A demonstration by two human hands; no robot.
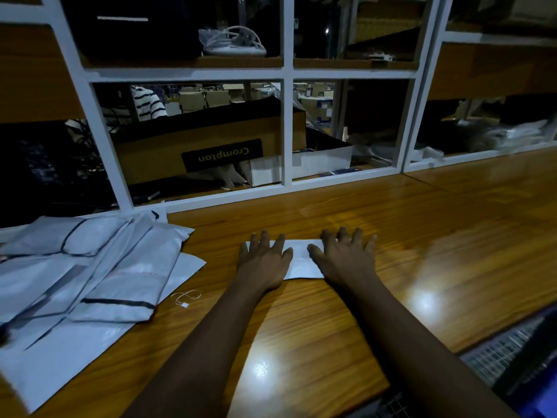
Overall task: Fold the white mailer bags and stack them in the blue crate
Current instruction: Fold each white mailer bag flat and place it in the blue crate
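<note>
Centre frame: our left grip (263,263) and right grip (346,263), fingers spread flat, press a folded white plastic mailer bag (301,260) onto the glossy wooden table (452,251).

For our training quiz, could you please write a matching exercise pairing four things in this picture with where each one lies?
Things:
1. folded mailer bag
2. unfolded mailer bags
3. Crompton box
4. blue crate

Places:
A. beyond the near edge of the table, at right
B. behind the white frame
C. pressed under the left hand and right hand
D. piled at the left of the table

Pairs: 1-C, 2-D, 3-B, 4-A
</note>
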